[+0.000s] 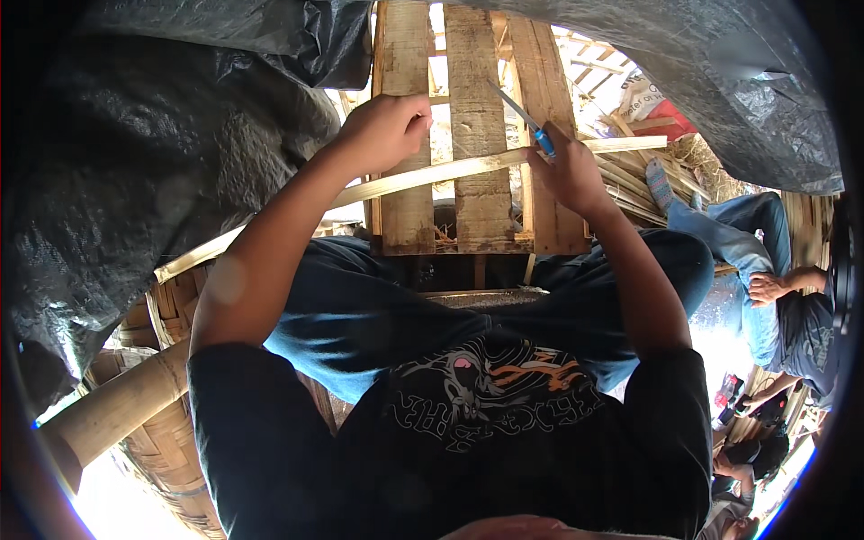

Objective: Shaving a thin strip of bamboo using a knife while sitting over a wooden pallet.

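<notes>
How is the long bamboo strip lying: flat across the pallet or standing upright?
Flat, nearly level. The bamboo strip runs across the wooden pallet, gripped by the left hand and the right hand, which also holds a knife.

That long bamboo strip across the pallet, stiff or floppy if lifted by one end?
Probably springy: the bamboo strip is long and thin and already curves between the left hand and right hand. Likely light. Its edges may splinter.

We wear a black short-sleeved T-shirt point(468, 423) with a grey-and-orange printed graphic, and blue jeans point(378, 306); our forearms are bare.
</notes>
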